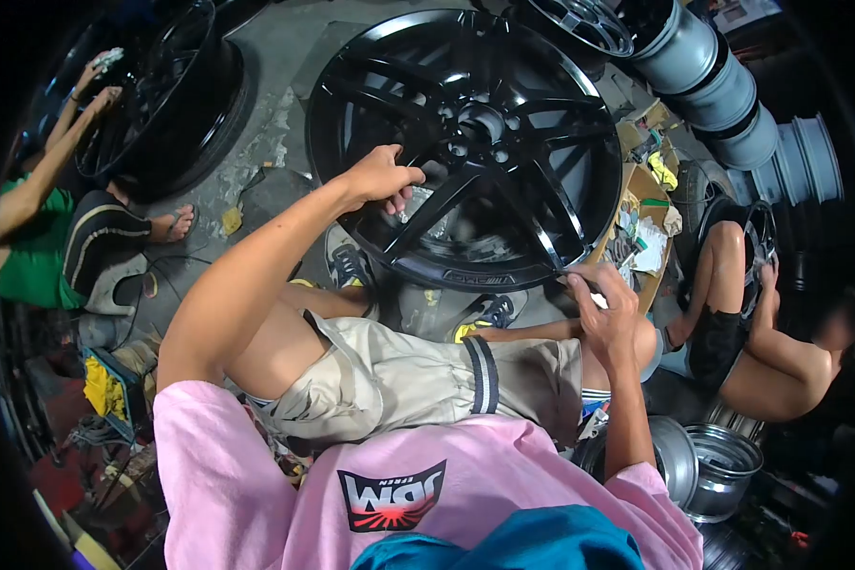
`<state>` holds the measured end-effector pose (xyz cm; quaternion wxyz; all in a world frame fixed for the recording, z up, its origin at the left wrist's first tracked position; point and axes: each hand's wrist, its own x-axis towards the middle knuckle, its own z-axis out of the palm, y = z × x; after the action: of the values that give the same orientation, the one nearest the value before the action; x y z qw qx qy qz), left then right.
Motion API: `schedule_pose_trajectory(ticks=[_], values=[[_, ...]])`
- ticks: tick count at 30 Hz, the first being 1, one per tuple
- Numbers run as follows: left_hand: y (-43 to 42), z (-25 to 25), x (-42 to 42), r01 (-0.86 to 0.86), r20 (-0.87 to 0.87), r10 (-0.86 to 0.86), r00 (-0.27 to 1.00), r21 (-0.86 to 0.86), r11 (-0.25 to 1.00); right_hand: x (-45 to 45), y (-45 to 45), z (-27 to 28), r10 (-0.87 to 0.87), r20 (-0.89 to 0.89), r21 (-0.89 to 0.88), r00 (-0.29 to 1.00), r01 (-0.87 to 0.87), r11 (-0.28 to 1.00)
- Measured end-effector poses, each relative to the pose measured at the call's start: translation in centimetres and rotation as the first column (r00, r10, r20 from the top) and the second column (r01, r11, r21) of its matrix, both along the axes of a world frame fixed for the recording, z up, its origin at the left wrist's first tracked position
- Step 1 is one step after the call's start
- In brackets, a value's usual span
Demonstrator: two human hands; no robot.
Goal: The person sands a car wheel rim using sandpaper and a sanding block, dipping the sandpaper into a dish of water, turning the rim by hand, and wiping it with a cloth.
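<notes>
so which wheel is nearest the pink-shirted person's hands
The large black wheel at top centre: left hand over its spokes, right hand at its rim; others lie farther off.

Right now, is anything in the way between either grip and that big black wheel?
Nothing visible is. The left grip is right over the spokes of the black wheel, and the right grip is at its near edge, with no object in between. Whether the left fingers actually touch is hard to tell.

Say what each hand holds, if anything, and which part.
Left hand at the black wheel's spokes: grip unclear. Right hand: apparently a small whitish thing, part unclear.
</notes>
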<state>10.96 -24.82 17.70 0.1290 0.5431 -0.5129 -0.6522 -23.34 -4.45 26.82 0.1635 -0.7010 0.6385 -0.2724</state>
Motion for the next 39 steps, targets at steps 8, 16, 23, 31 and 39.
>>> schedule_pose_trajectory(ticks=[8,16,23,31,39], values=[[0.0,-0.3,-0.5,-0.027,0.026,0.028,0.999,-0.024,0.999,1.0,-2.0,-0.7,-0.043,0.063,-0.017,0.997,0.044,0.999],[0.4,0.3,-1.1,-0.024,0.165,0.042,0.985,-0.11,0.994,1.2,1.8,-4.9,0.277,-0.258,-0.104,0.926,-0.311,0.945],[-0.1,-0.6,-1.0,-0.001,0.142,0.015,0.99,-0.097,0.995,3.1,2.0,-3.0,0.237,-0.3,-0.038,0.924,-0.26,0.965],[0.1,-0.7,-1.1,-0.021,0.159,0.04,0.987,-0.118,0.993,-3.5,0.5,-2.3,0.076,-0.357,-0.153,0.931,-0.139,0.978],[0.2,-0.4,-1.3,-0.028,0.157,0.044,0.987,-0.104,0.994,-3.8,-3.0,-3.8,0.104,-0.401,-0.034,0.91,-0.128,0.991]])
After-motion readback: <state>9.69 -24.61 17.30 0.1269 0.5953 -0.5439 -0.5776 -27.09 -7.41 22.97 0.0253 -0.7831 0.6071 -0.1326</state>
